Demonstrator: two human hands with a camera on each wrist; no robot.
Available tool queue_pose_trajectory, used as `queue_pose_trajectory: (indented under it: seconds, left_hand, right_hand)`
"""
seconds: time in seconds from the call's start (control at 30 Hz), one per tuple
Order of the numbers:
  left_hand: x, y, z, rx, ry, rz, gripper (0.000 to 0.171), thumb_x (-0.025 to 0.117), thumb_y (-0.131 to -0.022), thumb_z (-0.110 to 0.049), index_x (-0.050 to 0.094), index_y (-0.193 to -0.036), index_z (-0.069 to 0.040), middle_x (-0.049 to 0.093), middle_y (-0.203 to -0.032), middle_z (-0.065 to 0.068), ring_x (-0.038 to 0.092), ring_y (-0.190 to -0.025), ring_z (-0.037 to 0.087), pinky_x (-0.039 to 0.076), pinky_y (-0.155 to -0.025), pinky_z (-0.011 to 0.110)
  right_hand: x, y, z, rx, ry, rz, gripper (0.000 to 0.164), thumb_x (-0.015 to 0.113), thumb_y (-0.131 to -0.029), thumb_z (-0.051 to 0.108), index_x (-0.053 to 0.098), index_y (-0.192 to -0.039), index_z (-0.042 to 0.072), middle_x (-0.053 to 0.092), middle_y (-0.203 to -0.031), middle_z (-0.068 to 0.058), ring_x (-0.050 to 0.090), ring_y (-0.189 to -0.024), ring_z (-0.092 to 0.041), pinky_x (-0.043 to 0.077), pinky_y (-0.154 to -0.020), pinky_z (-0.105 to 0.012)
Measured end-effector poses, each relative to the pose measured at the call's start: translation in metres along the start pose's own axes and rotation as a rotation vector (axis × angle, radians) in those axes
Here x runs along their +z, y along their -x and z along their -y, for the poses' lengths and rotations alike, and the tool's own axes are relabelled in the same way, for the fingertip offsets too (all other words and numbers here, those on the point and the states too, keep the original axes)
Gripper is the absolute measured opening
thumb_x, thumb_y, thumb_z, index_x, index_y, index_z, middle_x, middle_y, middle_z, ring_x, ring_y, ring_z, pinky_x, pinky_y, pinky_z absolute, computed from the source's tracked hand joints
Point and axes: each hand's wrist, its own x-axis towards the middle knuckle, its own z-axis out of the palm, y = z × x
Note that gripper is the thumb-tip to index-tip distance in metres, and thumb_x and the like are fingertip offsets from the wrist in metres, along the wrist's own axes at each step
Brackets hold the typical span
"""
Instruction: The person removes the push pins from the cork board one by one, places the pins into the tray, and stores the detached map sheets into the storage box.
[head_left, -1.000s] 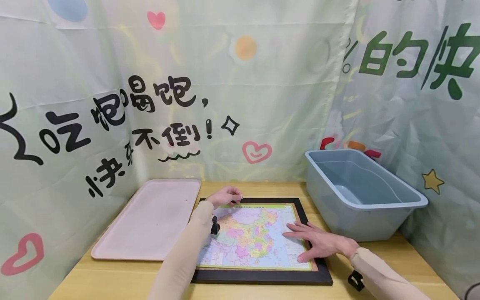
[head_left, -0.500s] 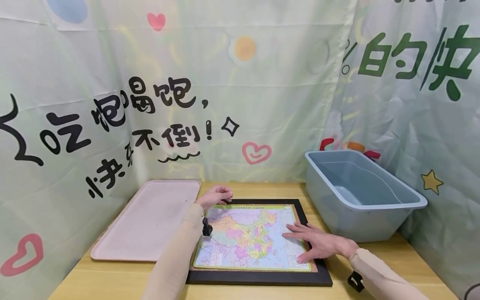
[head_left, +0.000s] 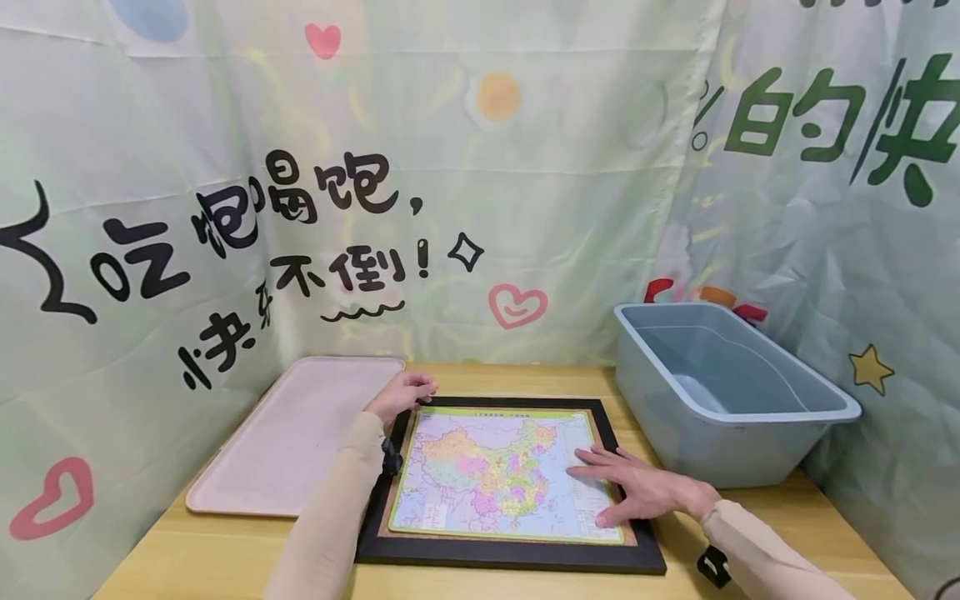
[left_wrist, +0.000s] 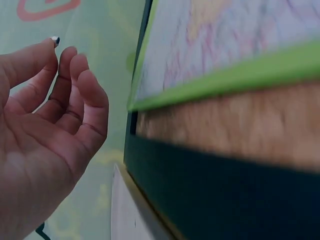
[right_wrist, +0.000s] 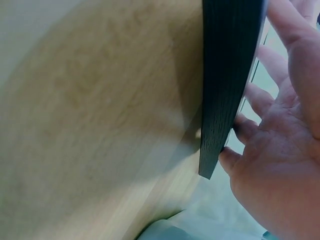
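Observation:
A colourful map of China (head_left: 480, 479) with a yellow-green border lies on a corkboard (left_wrist: 230, 127) with a black frame (head_left: 517, 555). My left hand (head_left: 400, 397) is over the frame's far left corner. In the left wrist view its thumb and forefinger pinch a small shiny silver thumbtack (left_wrist: 55, 41), while the other fingers curl loosely. My right hand (head_left: 647, 488) rests with spread fingers across the map's right edge and the frame's right side. From the right wrist view, its palm and fingers show beside the frame's dark edge (right_wrist: 227, 85).
A pale pink tray (head_left: 300, 442) lies left of the board. At the back right stands a deep blue-grey plastic tub (head_left: 720, 442). The wooden table (head_left: 225, 550) is enclosed by a printed curtain (head_left: 450, 183) at the back and sides.
My left hand has moved left along the board's far edge to its left corner, still pinching the thumbtack. My right hand has stayed on the map's right edge.

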Motion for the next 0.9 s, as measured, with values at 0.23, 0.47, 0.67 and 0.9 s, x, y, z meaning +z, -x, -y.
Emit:
queue_pose_trajectory:
  seconds: [0.23,0.47,0.67,0.9]
  left_hand:
    - [-0.013,0.01,0.002,-0.015,-0.028,-0.066,0.027,0.056,-0.1,-0.012,0.06,-0.115,0.01,0.063,-0.106,0.018,0.056,-0.085,0.02,0.052,-0.078,0.038]
    - [-0.026,0.011,0.014,-0.037,-0.003,-0.099,0.029,0.058,-0.099,-0.012,0.059,-0.117,0.011,0.063,-0.097,0.01,0.057,-0.087,0.022,0.052,-0.075,0.035]
    - [-0.037,0.013,0.022,-0.065,-0.027,-0.174,0.029,0.059,-0.098,-0.011,0.06,-0.115,0.012,0.064,-0.094,0.012,0.058,-0.084,0.021,0.051,-0.07,0.033]
    - [-0.05,0.02,0.031,-0.119,-0.062,-0.223,0.025,0.057,-0.098,-0.009,0.062,-0.112,0.011,0.065,-0.099,0.015,0.059,-0.079,0.015,0.051,-0.064,0.025]
  right_hand:
    - [0.001,0.0,0.0,0.003,0.006,-0.002,0.07,0.071,-0.089,0.038,0.044,-0.148,0.015,0.029,-0.155,-0.028,0.017,-0.139,-0.059,0.014,-0.102,-0.077]
    - [0.001,0.0,0.0,0.009,-0.007,0.0,0.069,0.07,-0.089,0.039,0.044,-0.149,0.015,0.029,-0.156,-0.027,0.015,-0.139,-0.059,0.013,-0.103,-0.077]
    - [-0.001,0.0,0.0,0.004,-0.019,0.004,0.07,0.07,-0.089,0.038,0.043,-0.149,0.014,0.027,-0.156,-0.028,0.014,-0.14,-0.06,0.012,-0.103,-0.077]
    - [0.0,0.0,0.0,0.01,-0.008,0.006,0.071,0.07,-0.089,0.041,0.044,-0.149,0.015,0.028,-0.156,-0.027,0.015,-0.14,-0.059,0.012,-0.103,-0.078]
